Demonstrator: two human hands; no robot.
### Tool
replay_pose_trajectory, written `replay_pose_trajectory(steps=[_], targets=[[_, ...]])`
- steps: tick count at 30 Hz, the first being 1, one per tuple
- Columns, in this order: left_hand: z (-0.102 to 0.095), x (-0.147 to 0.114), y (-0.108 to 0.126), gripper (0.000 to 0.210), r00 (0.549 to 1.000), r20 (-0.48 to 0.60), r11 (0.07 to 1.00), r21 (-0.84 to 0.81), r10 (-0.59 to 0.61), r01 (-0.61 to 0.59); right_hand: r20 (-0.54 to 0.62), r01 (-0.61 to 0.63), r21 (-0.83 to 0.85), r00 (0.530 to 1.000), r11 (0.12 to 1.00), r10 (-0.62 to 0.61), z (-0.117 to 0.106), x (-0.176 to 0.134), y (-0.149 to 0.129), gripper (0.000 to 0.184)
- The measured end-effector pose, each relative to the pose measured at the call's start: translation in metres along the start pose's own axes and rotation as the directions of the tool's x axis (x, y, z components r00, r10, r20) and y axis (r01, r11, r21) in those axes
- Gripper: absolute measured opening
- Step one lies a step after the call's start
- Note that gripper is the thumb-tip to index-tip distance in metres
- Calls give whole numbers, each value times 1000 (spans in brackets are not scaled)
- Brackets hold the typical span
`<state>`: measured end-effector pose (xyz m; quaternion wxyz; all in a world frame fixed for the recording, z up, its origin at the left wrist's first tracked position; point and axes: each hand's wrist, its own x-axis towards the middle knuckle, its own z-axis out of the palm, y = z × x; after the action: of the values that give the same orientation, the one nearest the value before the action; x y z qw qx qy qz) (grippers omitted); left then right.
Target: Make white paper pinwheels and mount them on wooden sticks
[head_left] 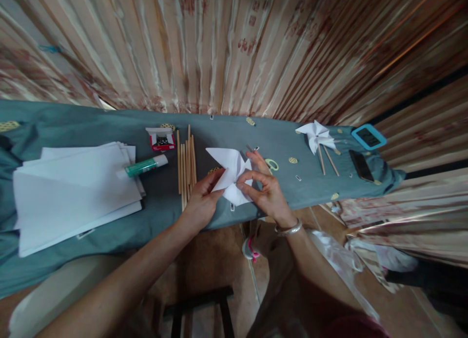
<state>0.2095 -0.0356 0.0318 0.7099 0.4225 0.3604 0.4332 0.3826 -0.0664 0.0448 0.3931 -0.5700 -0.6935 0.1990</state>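
Two bare forearms (126,284) reach forward to a white paper pinwheel (231,161), held over the table (292,194). Well left of the pinwheel lie white sheets (76,196); nearer it, a green glue stick (143,167) slants, white cap toward it, label too small to read, near an open red box (166,147). Wooden sticks (188,157), just left of the pinwheel, point away from the person. Left hand (203,201): thumb and fingers closed on the pinwheel's left side. Pinwheel: longest tip points left and away, long axis slanting toward the near right. Right hand (268,189): thumb and forefinger pinched at its centre, other fingers raised. Right of the pinwheel: a green handle (271,165); farther, a second pinwheel (316,135) and a phone (360,166).
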Motion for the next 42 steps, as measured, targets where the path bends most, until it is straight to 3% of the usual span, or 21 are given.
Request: replay_pose_trajectory(steps=[15,25,32,36,40,42], targets=[[1,0,-2,42,1000,18,1000,-10,15,-15,2,-18,-12,1000,1000,18,0,0,0,4],[2,-4,1,45,996,88,994,100,29,-38,26,-59,12,998,998,59,0,1,0,4],[1,-4,2,45,996,81,991,127,29,-40,-9,-114,52,993,992,115,-1,1,-1,6],[2,-2,0,44,998,62,994,104,21,-28,-41,-119,38,992,992,120,1,1,3,17],[-1,1,-4,45,1000,31,996,92,6,-8,-64,-95,33,993,995,97,5,1,11,51],[-2,2,-6,44,1000,0,996,94,4,-4,-42,-80,25,996,996,81,6,1,15,59]])
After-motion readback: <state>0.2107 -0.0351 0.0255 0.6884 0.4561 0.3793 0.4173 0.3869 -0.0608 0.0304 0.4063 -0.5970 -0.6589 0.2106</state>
